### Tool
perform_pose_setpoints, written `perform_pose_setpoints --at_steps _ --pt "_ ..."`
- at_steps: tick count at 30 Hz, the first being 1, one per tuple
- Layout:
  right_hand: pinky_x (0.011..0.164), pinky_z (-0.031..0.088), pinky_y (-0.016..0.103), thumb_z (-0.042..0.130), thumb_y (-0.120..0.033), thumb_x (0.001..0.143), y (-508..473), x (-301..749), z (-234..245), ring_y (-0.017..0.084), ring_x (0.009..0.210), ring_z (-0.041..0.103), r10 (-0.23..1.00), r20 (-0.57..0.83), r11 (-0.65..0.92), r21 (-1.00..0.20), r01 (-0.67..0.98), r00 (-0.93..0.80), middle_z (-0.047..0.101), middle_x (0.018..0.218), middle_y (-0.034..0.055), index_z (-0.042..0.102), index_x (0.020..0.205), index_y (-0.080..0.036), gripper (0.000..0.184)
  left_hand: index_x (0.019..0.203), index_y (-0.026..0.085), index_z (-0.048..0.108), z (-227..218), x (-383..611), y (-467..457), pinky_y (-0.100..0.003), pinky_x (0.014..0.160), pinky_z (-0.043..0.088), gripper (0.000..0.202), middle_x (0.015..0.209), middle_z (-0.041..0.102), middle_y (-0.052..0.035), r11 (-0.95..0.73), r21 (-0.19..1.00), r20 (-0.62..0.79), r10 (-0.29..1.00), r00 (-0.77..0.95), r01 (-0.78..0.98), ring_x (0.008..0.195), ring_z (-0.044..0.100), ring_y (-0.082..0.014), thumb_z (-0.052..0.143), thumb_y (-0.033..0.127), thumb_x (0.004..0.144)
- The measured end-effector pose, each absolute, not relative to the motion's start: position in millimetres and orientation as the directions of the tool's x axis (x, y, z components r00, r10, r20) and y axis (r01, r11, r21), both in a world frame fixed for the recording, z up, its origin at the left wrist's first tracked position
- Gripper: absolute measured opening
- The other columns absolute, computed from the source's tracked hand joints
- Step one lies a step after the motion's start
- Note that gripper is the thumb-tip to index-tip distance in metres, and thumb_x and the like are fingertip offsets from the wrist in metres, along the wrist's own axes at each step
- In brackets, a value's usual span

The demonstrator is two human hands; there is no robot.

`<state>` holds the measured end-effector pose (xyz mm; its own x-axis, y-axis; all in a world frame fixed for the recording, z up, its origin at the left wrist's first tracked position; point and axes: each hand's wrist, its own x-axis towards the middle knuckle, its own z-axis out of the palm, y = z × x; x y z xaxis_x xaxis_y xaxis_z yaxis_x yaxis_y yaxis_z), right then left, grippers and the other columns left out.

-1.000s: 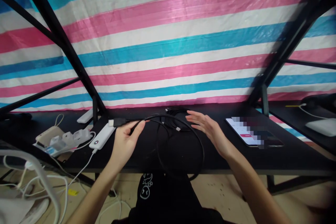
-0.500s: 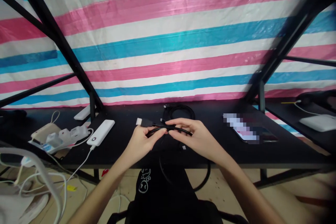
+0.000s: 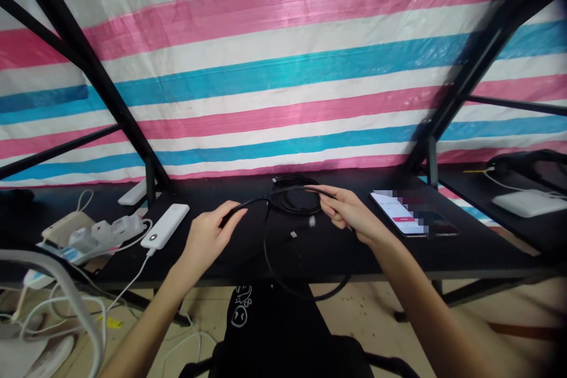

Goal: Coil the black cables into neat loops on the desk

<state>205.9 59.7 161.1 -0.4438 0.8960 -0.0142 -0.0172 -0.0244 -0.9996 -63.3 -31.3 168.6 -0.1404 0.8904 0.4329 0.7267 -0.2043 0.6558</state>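
Observation:
A black cable [image 3: 257, 199] with a plug on its end in the earlier frame stretches in a shallow arc between my two hands above the black table. My left hand [image 3: 211, 235] pinches it on the left side, thumb and fingers closed. On the right, my right hand [image 3: 348, 209] grips the other part of the arc between thumb and fingers. A loop of cable hangs below, dropping past the table's front edge. Behind it lies a coiled black cable [image 3: 290, 209]. A small pale connector [image 3: 312, 221] shows near my right hand, blurred; another light connector tip [image 3: 293, 234] is lower.
A phone [image 3: 396, 215] with a lit screen lies right of my hands. To the left are a white power bank [image 3: 166, 227] with a cord and a power strip [image 3: 66, 253] holding several chargers. Black metal frame bars [image 3: 95, 80] slant up on both sides before a striped sheet [image 3: 283, 77].
My hands have moved apart, the left one leftward and the right one rightward, drawing the cable out between them. The pale plug at my left hand is no longer visible.

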Motion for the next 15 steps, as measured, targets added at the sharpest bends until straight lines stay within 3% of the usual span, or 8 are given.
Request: perform_pose_setpoints --at_steps 2,4,6,8,12,15 --pt "0.037 0.008 0.018 0.061 -0.034 0.078 67.3 212.8 152.7 0.002 0.041 0.014 0.909 -0.046 -0.081 -0.994 -0.067 -0.413 0.030 0.054 -0.0092 0.054 0.125 -0.015 0.051 0.081 0.021 0.064 170.0 -70.1 -33.8 -0.022 0.055 0.037 0.022 0.062 0.063 -0.0029 -0.139 0.577 0.479 0.855 -0.196 0.805 0.061 0.058 -0.0164 0.059 0.042 0.078" --pt "0.038 0.006 0.018 0.061 -0.033 0.077 74.7 220.0 143.9 0.002 0.041 0.013 0.919 -0.070 -0.117 -0.988 -0.100 -0.389 0.028 0.054 -0.0097 0.053 0.124 -0.014 0.051 0.077 0.021 0.061 172.9 -78.0 -34.6 -0.022 0.050 0.036 0.025 0.049 0.058 -0.0004 -0.112 0.669 0.355 0.917 -0.183 0.734 0.050 0.055 -0.0152 0.055 0.045 0.080" --pt "0.039 0.005 0.017 0.061 -0.029 0.076 81.6 229.4 135.6 0.002 0.041 0.012 0.927 -0.089 -0.142 -0.982 -0.121 -0.366 0.027 0.054 -0.0103 0.052 0.123 -0.015 0.050 0.071 0.020 0.056 175.6 -88.8 -33.2 -0.021 0.044 0.033 0.031 0.037 0.050 0.0024 -0.062 0.802 0.169 0.977 -0.127 0.594 0.036 0.046 -0.0122 0.051 0.048 0.082" --pt "0.039 0.004 0.017 0.060 -0.025 0.073 87.2 242.2 128.4 0.002 0.041 0.011 0.941 -0.106 -0.158 -0.977 -0.141 -0.321 0.027 0.054 -0.0107 0.052 0.121 -0.016 0.049 0.070 0.019 0.054 175.6 -103.2 -30.1 -0.020 0.039 0.029 0.033 0.029 0.044 0.0045 0.013 0.859 0.053 0.992 -0.114 0.512 0.028 0.035 -0.0094 0.052 0.050 0.081" --pt "0.038 0.005 0.016 0.057 -0.026 0.074 90.6 274.2 117.4 0.002 0.040 0.012 0.976 -0.119 -0.146 -0.978 -0.145 -0.183 0.027 0.054 -0.0108 0.050 0.119 -0.014 0.047 0.077 0.020 0.050 165.7 -135.4 -25.0 -0.018 0.037 0.024 0.031 0.028 0.042 0.0063 0.078 0.842 0.050 0.974 -0.221 0.534 0.027 0.035 -0.0088 0.062 0.048 0.074" --pt "0.038 0.008 0.016 0.059 -0.034 0.077 87.4 293.2 109.2 0.002 0.040 0.015 0.981 -0.128 -0.141 -0.987 -0.083 -0.146 0.030 0.056 -0.0100 0.052 0.116 -0.014 0.045 0.092 0.022 0.050 158.1 -148.6 -25.7 -0.018 0.036 0.015 0.033 0.026 0.038 0.0092 0.110 0.846 0.019 0.972 -0.234 0.522 0.024 0.029 -0.0081 0.061 0.048 0.075"
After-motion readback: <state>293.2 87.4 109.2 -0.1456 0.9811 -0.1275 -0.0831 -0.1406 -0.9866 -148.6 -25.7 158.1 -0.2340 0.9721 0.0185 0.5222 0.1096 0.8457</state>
